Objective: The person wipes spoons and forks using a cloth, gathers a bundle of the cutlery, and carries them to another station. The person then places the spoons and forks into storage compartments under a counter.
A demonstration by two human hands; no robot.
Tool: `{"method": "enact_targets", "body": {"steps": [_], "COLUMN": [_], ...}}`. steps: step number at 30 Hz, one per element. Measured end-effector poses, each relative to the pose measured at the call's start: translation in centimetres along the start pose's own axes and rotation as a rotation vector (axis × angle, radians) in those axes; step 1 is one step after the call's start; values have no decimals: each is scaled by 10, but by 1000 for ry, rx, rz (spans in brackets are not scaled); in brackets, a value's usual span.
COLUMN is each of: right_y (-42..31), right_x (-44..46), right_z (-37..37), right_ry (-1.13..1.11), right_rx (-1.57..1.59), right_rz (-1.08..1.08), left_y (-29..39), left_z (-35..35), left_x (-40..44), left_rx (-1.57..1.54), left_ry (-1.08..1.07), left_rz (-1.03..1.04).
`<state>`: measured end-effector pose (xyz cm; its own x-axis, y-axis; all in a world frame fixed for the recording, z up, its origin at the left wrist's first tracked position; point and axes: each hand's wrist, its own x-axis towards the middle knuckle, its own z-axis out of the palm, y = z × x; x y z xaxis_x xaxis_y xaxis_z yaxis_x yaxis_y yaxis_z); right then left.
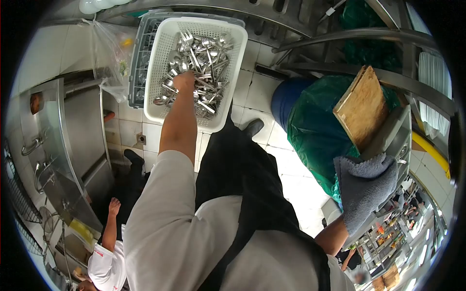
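Observation:
A white perforated plastic basket (236,82) holds a heap of metal forks, spoons and other cutlery (209,56). My left hand (184,82) reaches down into the heap, its fingers curled around pieces of cutlery. Which pieces these are cannot be made out, as the fingertips are hidden. Off to the right, a grey towel (366,186) covers my right hand, which holds it up. The fingers beneath the cloth do not show; only the wrist and forearm emerge below it.
Under the basket is a grey dish rack (137,72). On the right stand a blue barrel (289,99), a green bag (315,126) and a wooden board (361,106). Stacked white plates (433,92) sit beyond a metal frame. A co-worker (108,264) is at lower left, near steel equipment (82,126).

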<state>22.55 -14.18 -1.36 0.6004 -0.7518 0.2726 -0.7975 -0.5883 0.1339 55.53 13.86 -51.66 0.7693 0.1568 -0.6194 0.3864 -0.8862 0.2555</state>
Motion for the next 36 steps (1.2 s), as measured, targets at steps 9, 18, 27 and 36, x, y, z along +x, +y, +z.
{"method": "enact_targets", "body": {"steps": [9,18,27,36], "right_y": [-4,4,6,3], "right_x": [0,-2,-2,-2], "right_z": [1,-3,-4,-1], "right_ry": [-45,5,9,-1], "right_rx": [0,6,4,1], "right_rz": [45,-4,-19,-22], "left_y": [30,0,5,-15], "left_z": [-10,-12,-80,-35], "left_x": [-9,-46,-113,-38], "left_rx": [-304,-1259,-1059,-662], "left_ry": [136,298,308,296], "left_rz": [-154,69,379,363]}}
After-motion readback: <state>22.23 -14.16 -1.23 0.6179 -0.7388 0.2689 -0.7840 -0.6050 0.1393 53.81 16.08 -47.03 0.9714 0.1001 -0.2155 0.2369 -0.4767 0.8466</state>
